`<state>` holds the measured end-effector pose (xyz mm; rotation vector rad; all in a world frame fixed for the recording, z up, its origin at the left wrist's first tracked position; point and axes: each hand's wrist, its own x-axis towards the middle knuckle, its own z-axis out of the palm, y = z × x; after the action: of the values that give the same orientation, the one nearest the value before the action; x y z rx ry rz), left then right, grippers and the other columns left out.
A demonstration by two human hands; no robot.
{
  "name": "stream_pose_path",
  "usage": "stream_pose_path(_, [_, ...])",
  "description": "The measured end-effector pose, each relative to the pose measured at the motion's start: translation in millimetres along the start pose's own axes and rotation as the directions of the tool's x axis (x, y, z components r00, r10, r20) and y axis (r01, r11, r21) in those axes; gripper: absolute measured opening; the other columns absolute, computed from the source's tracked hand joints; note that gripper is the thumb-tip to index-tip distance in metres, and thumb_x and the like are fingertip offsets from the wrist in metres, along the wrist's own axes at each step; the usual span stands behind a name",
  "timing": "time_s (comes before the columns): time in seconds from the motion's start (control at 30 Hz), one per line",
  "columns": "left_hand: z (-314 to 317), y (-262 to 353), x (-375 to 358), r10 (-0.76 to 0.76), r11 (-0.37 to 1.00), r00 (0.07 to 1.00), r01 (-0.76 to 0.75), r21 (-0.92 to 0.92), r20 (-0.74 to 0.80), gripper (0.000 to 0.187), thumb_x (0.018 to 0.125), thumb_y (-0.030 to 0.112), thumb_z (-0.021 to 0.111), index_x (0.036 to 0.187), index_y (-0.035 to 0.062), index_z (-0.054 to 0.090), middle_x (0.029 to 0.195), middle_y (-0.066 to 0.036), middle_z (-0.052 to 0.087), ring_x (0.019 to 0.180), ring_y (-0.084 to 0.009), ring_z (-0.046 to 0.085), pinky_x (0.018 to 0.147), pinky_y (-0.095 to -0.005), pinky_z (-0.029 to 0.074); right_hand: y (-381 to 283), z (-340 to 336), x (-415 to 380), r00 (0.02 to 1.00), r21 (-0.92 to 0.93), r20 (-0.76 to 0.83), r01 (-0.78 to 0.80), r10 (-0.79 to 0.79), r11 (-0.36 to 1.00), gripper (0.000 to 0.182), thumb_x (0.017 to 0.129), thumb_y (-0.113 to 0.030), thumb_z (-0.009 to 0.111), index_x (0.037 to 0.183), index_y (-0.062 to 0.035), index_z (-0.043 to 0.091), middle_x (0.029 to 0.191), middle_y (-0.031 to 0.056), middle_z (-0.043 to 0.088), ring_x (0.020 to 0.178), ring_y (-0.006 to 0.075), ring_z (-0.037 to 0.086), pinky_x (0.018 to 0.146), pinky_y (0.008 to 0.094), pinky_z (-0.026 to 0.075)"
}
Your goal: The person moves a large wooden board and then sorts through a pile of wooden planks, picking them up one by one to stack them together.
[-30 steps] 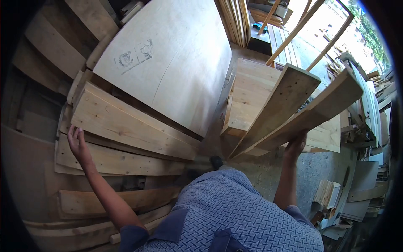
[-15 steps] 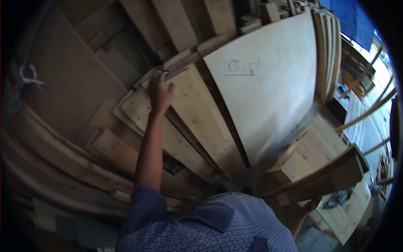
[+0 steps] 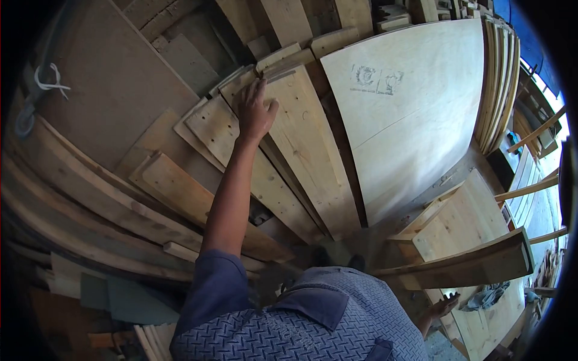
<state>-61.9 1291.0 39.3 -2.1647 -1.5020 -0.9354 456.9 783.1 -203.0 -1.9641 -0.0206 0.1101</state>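
Note:
My left hand point(image 3: 256, 112) is stretched out to the upper ends of several leaning planks. Its fingers point up along the top of a wide pale plank point(image 3: 307, 150), and the thumb stands apart. Just left of it leans a narrower plank point(image 3: 241, 156) with dark holes. At the lower right, my right hand point(image 3: 444, 305) has its fingers apart and holds nothing that I can see. Right above its fingertips is the lower edge of a long, dark-sided board point(image 3: 475, 268); a small gap seems to lie between them.
A large stamped plywood sheet point(image 3: 415, 114) leans right of the planks, with stacked boards point(image 3: 498, 84) behind. Long curved timbers point(image 3: 114, 204) lie at the left. A pale wooden box-like piece point(image 3: 460, 222) and a crumpled cloth point(image 3: 486, 296) are at the right.
The view has shifted, so the planks and plywood sit further right. My left hand's fingers look straighter at the plank ends. My right hand has dropped slightly from the dark-sided board, fingers spread.

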Motion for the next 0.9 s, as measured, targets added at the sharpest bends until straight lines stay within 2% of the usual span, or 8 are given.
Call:
stream_pose_path(0.07, [-1.3, -1.9, 5.2, 0.001, 1.000, 1.000, -0.001, -0.001, 0.017, 0.057, 0.082, 0.025, 0.063, 0.131, 0.0014, 0.047, 0.133, -0.019, 0.049, 0.124, -0.0369, 0.042, 0.106, -0.0464, 0.031, 80.4, -11.2, 44.8, 0.998, -0.016, 0.036, -0.046, 0.046, 0.999, 0.068, 0.098, -0.056, 0.029, 0.130, -0.0002, 0.050, 0.123, 0.0159, 0.055, 0.103, 0.0257, 0.056, 0.089, 0.0390, 0.044])
stream_pose_path(0.13, [0.1, -1.1, 10.3, 0.003, 1.000, 0.999, -0.003, -0.006, 0.033, 0.057, 0.082, 0.026, 0.063, 0.131, 0.0018, 0.048, 0.133, -0.019, 0.049, 0.124, -0.0370, 0.042, 0.106, -0.0463, 0.031, 177.8, -11.4, 62.5, 0.968, 0.000, 0.196, 0.161, -0.158, 0.987, 0.069, 0.094, -0.062, 0.033, 0.123, -0.0024, 0.055, 0.108, 0.0158, 0.061, 0.085, 0.0217, 0.061, 0.071, 0.0361, 0.049])
stream_pose_path(0.23, [4.5, 1.8, 10.3, 0.021, 1.000, 0.999, -0.020, -0.008, 0.030, 0.056, 0.083, 0.027, 0.063, 0.131, 0.0027, 0.048, 0.133, -0.018, 0.049, 0.123, -0.0371, 0.043, 0.106, -0.0464, 0.031, 178.8, -11.9, 29.1, 0.925, -0.119, 0.366, -0.060, 0.100, 0.991, 0.062, 0.093, -0.059, 0.040, 0.114, -0.0034, 0.056, 0.094, 0.0125, 0.061, 0.071, 0.0196, 0.060, 0.058, 0.0332, 0.045])
stream_pose_path(0.33, [6.4, 6.8, 7.7, -0.002, 1.000, 1.000, 0.002, 0.009, 0.012, 0.054, 0.084, 0.027, 0.062, 0.130, 0.0030, 0.050, 0.135, -0.017, 0.049, 0.123, -0.0371, 0.042, 0.106, -0.0459, 0.031, 155.9, -4.9, -22.2, 0.710, -0.339, 0.519, -0.341, 0.477, 0.877, 0.052, 0.091, -0.056, 0.050, 0.101, -0.0048, 0.058, 0.073, 0.0075, 0.060, 0.051, 0.0165, 0.057, 0.039, 0.0289, 0.040])
stream_pose_path(0.53, [-24.1, 39.1, -7.8, 0.085, 0.995, 0.993, -0.089, -0.052, -0.085, 0.039, 0.088, 0.025, 0.058, 0.121, 0.0025, 0.056, 0.121, -0.016, 0.058, 0.114, -0.0347, 0.049, 0.101, -0.0456, 0.034, 145.9, 7.4, -53.5, 0.611, -0.450, 0.670, -0.117, 0.421, 0.885, 0.048, 0.091, -0.050, 0.053, 0.100, -0.0032, 0.058, 0.077, 0.0088, 0.062, 0.057, 0.0182, 0.061, 0.044, 0.0302, 0.045])
stream_pose_path(0.7, [-61.0, 51.9, -46.1, -0.283, 0.894, 0.953, 0.219, -0.392, -0.113, 0.034, 0.096, 0.030, 0.047, 0.101, 0.0004, 0.063, 0.100, -0.017, 0.061, 0.098, -0.0333, 0.055, 0.092, -0.0428, 0.037, 145.0, 28.9, -52.2, 0.584, -0.480, 0.658, -0.162, 0.476, 0.862, 0.044, 0.091, -0.045, 0.056, 0.098, -0.0016, 0.061, 0.077, 0.0091, 0.063, 0.058, 0.0167, 0.061, 0.048, 0.0294, 0.046])
stream_pose_path(0.87, [-107.2, 53.2, -94.5, -0.696, 0.658, 0.682, 0.481, -0.579, -0.223, 0.047, 0.095, 0.041, 0.041, 0.084, -0.0001, 0.062, 0.087, -0.011, 0.060, 0.087, -0.0245, 0.056, 0.081, -0.0388, 0.045, 121.8, 61.1, -56.8, 0.542, -0.444, 0.735, -0.069, 0.407, 0.894, 0.038, 0.091, -0.041, 0.058, 0.094, -0.0032, 0.063, 0.070, 0.0074, 0.063, 0.054, 0.0135, 0.059, 0.048, 0.0278, 0.046])
stream_pose_path(0.9, [-117.1, 43.3, -106.1, -0.774, 0.509, 0.617, 0.467, -0.723, -0.147, 0.047, 0.094, 0.042, 0.041, 0.077, 0.0022, 0.059, 0.083, -0.010, 0.058, 0.086, -0.0238, 0.055, 0.081, -0.0379, 0.044, 115.1, 66.3, -59.5, 0.541, -0.460, 0.725, -0.078, 0.425, 0.885, 0.038, 0.091, -0.041, 0.058, 0.094, -0.0032, 0.063, 0.070, 0.0074, 0.063, 0.054, 0.0135, 0.059, 0.048, 0.0278, 0.046])
